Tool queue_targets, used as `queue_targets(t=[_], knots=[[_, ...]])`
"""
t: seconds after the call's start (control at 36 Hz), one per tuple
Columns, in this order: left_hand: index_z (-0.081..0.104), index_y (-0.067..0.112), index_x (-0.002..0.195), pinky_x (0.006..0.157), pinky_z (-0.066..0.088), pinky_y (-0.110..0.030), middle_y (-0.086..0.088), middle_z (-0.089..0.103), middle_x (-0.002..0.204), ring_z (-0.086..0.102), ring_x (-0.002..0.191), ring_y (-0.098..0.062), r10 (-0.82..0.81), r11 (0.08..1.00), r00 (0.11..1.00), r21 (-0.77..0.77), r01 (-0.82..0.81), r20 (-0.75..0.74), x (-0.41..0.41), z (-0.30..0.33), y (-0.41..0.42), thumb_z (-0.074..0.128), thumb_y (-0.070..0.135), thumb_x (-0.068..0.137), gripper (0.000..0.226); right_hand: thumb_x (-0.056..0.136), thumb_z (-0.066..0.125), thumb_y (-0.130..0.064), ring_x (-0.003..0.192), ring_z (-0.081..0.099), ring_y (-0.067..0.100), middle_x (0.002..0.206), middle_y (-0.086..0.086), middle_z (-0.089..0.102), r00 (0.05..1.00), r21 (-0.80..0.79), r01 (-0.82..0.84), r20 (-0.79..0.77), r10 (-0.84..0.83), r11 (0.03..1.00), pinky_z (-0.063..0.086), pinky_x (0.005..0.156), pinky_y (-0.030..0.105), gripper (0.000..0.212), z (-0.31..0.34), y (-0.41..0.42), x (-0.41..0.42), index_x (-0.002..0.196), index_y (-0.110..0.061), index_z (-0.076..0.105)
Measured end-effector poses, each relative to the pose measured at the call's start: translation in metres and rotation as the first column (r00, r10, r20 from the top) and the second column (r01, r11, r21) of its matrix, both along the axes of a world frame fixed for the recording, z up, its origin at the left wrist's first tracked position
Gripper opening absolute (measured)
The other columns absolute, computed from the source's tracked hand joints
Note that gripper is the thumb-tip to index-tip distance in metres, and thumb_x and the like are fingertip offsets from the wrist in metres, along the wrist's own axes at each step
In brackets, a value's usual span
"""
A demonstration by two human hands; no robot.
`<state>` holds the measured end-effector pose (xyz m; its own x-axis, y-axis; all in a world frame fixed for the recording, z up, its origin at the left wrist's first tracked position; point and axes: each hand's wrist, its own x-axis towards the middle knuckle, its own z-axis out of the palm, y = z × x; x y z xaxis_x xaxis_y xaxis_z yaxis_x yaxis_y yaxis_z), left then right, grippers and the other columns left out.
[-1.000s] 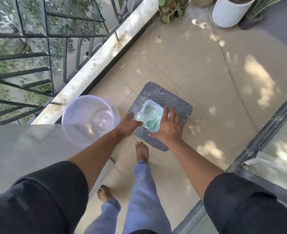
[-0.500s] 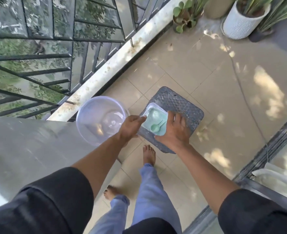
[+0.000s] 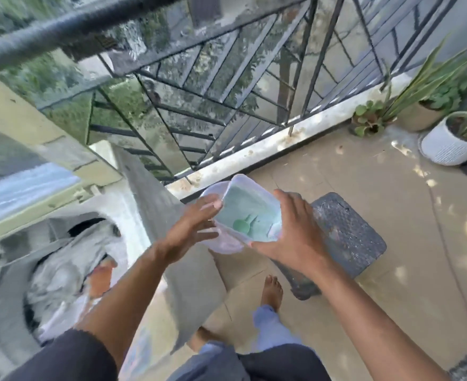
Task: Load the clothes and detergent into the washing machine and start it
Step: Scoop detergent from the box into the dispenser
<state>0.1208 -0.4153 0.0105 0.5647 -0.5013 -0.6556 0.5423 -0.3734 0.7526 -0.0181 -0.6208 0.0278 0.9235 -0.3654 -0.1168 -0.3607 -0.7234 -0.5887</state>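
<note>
A clear rectangular tub [image 3: 250, 206] of blue-green detergent powder, with a green scoop [image 3: 239, 224] lying in it, is tilted in the air between my hands. My right hand [image 3: 295, 232] grips its right side. My left hand [image 3: 189, 229] is at the tub's left edge and holds a round clear lid [image 3: 222, 247] by its rim, partly behind the tub. At the lower left the top-loading washing machine [image 3: 161, 221] is open, blurred, with grey and white clothes [image 3: 62, 270] and an orange piece in the drum.
A dark textured mat [image 3: 348, 237] lies on the tiled balcony floor under my right hand. Potted plants [image 3: 447, 144] stand at the far right by the metal railing [image 3: 227, 92]. My bare foot [image 3: 272, 290] is beside the machine's corner.
The tub has been lifted off the mat and carried left toward the machine. My view has swung left, bringing the open drum with clothes into sight. The round lid moved along with my left hand.
</note>
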Motion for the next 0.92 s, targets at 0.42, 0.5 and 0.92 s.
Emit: queue_targets(t=[0.42, 0.5, 0.92], knots=[[0.069, 0.033, 0.126, 0.089, 0.065, -0.041, -0.013, 0.078, 0.112, 0.074, 0.096, -0.032, 0.473, 0.880, 0.820, -0.204, -0.428, 0.322, -0.011, 0.101, 0.160, 0.080, 0.062, 0.063, 0.070, 0.094, 0.067, -0.037, 0.115, 0.059, 0.020, 0.124, -0.003, 0.062, 0.787, -0.129, -0.304, 0.525, 0.325, 0.944, 0.046, 0.103, 0.034, 0.037, 0.145, 0.151, 0.043, 0.126, -0.018, 0.068], [0.068, 0.034, 0.128, 0.091, 0.064, -0.044, -0.004, 0.080, 0.103, 0.077, 0.096, -0.029, 0.509, 0.861, 0.784, -0.211, -0.464, 0.354, -0.018, 0.107, 0.190, 0.078, 0.063, 0.065, 0.071, 0.089, 0.067, -0.018, 0.096, 0.066, 0.021, 0.107, -0.003, 0.070, 0.749, -0.190, -0.492, 0.406, 0.524, 0.850, 0.054, 0.087, 0.042, 0.025, 0.154, 0.183, 0.062, 0.113, -0.020, 0.073], [0.070, 0.020, 0.121, 0.098, 0.062, -0.052, -0.004, 0.081, 0.112, 0.079, 0.101, -0.023, 0.551, 0.831, 0.774, -0.119, -0.544, 0.312, -0.046, 0.112, 0.315, 0.080, 0.062, 0.066, 0.070, 0.096, 0.059, -0.012, 0.086, 0.044, 0.021, 0.118, 0.002, 0.047, 0.422, -0.334, -0.892, -0.369, 0.828, 0.305, 0.026, 0.049, 0.032, 0.031, 0.108, 0.343, 0.116, 0.122, -0.026, 0.050]])
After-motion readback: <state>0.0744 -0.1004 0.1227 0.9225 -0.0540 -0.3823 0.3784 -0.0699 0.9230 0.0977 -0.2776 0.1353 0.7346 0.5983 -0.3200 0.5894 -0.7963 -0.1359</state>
